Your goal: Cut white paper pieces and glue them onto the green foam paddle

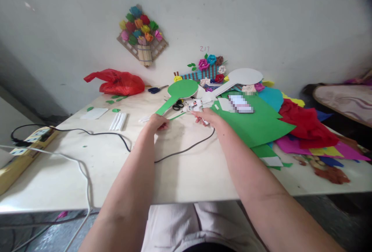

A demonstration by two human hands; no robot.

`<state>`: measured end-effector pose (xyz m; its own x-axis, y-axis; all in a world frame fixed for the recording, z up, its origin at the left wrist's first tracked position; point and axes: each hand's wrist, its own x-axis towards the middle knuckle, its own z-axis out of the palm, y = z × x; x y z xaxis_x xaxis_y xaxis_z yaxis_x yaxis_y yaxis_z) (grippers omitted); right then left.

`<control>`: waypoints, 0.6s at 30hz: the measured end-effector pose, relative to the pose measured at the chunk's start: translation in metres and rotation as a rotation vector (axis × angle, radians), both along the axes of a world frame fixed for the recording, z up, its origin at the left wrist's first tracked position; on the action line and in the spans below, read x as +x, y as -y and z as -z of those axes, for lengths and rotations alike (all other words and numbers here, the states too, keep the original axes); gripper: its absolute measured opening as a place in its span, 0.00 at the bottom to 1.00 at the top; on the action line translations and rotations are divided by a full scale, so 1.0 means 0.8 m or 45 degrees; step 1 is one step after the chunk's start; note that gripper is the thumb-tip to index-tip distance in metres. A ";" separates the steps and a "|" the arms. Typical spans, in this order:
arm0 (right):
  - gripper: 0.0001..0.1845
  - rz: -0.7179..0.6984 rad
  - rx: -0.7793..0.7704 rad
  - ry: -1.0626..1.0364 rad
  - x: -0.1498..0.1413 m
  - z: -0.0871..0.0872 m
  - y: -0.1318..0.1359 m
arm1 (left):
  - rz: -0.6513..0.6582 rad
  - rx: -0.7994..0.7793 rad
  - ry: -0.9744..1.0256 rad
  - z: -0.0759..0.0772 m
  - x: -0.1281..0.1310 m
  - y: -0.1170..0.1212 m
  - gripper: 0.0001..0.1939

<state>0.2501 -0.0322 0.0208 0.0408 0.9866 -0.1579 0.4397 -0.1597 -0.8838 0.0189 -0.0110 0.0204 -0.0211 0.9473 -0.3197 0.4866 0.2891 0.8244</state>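
My left hand (159,122) is closed near the lower end of a green paddle-shaped cutout (183,89). From its curled fingers a thin green paper strip (178,116) runs toward my right hand. My right hand (207,117) is wrapped round a white glue gun (205,121), mostly hidden by the fingers, with a black cord (186,150) trailing from it. Just beyond the hands lie black-handled scissors (178,105) and a small patterned white piece (194,105). A white paddle-shaped cutout (245,76) rests further back on the right.
White glue sticks (118,121), a white card (94,113) and a red plastic bag (120,83) lie left. A power strip (31,147) stands at the left edge. Green sheets (252,126), a phone (241,103) and red crepe paper (308,126) cover the right. Paper flowers (203,64) lean on the wall.
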 end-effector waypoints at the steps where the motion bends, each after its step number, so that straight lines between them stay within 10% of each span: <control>1: 0.19 0.003 0.002 0.007 0.000 0.000 0.000 | -0.001 0.001 -0.003 0.000 0.000 0.000 0.10; 18: 0.19 0.036 -0.013 0.117 0.002 -0.003 0.002 | -0.026 0.040 -0.001 -0.006 0.002 0.009 0.10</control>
